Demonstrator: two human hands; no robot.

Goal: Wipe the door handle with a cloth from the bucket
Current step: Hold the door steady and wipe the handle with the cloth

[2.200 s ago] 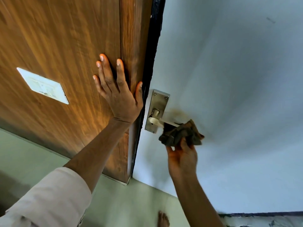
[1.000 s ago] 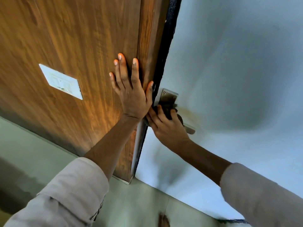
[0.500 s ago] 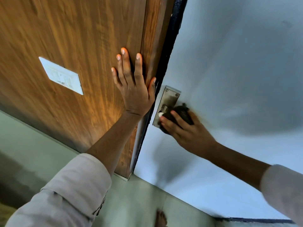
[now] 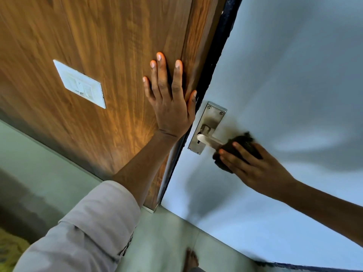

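Left hand [image 4: 170, 107]: middle, flat on wood wall [image 4: 98, 55]
Handle [image 4: 208, 141]: right of it, on door [image 4: 284, 75]
Cloth [image 4: 238, 146]: on handle's right end, under right hand [image 4: 253, 165]

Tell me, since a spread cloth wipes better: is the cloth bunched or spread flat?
Bunched. The cloth is a dark wad under the right hand, around the lever's end.

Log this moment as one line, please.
step: wiping lever | right hand: pressing dark cloth on door handle outer end | left hand: flat on wooden panel
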